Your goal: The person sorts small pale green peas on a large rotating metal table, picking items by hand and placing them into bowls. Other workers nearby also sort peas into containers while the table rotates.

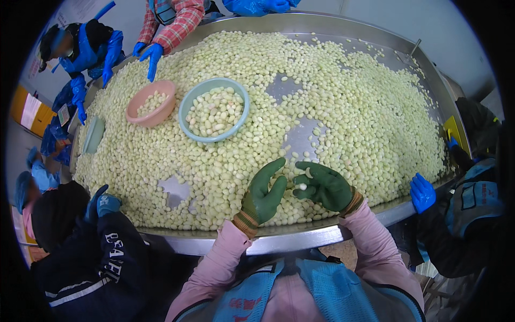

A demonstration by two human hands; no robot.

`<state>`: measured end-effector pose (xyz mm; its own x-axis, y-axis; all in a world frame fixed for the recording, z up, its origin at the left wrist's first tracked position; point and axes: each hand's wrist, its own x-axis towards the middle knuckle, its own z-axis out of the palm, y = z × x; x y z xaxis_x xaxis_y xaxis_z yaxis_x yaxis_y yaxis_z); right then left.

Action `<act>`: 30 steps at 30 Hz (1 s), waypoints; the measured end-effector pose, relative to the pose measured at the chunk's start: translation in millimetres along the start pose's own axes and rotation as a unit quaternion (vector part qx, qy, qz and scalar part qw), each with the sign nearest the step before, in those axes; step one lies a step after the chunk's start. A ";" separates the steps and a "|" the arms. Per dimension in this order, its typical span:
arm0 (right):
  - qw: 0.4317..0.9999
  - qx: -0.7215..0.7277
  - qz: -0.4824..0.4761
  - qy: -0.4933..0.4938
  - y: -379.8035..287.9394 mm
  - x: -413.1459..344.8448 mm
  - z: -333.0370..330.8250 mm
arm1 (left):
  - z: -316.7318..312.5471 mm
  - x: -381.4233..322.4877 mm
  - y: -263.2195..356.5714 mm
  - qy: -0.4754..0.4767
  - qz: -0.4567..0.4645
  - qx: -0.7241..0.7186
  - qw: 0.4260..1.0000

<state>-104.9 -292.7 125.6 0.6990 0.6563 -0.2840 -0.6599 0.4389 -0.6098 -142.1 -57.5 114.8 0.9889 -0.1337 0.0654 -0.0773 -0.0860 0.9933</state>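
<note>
Both my hands wear green coated gloves with brown-striped cuffs, over a spread of pale green oval fruits [241, 169] that look like grapes. My left hand [263, 195] is held upright just above them, thumb and fingers apart, nothing in it. Facing it, my right hand [324, 187] has curled fingers. A small whitish fruit [302, 186] shows between its thumb and a finger, and a pale crescent-shaped piece [309, 173] lies against another finger. Beyond my hands, a blue basin [186, 124] full of fruits rests on the heap, beside a pink basin [134, 119] holding fewer.
A large metal table [293, 241] with a raised rim carries the heap. A green basin [93, 137] leans tilted near its left end. Co-workers' gloved hands reach in, including a blue glove [422, 194] at right and another [152, 60] at the far side. A yellow object [454, 131] stands at the right rim.
</note>
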 end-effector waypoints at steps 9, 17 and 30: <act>0.988 -0.134 -0.065 0.042 24.8 -10.2 13.3 | 33.0 2.3 33.9 -0.061 0.089 0.143 0.984; 0.804 -0.479 -0.352 -0.010 33.8 -10.6 8.3 | 50.7 -2.8 38.3 0.080 0.218 0.272 0.934; 0.976 -0.209 -0.049 -0.017 39.0 -9.5 -7.4 | 2.8 11.5 8.3 0.208 0.107 0.150 0.961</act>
<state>-135.3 -286.3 99.0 0.7385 0.6473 -0.1889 -0.4153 0.2158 -0.8837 -131.7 -62.5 123.5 0.9072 0.2201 0.3586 -0.2552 -0.3897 0.8849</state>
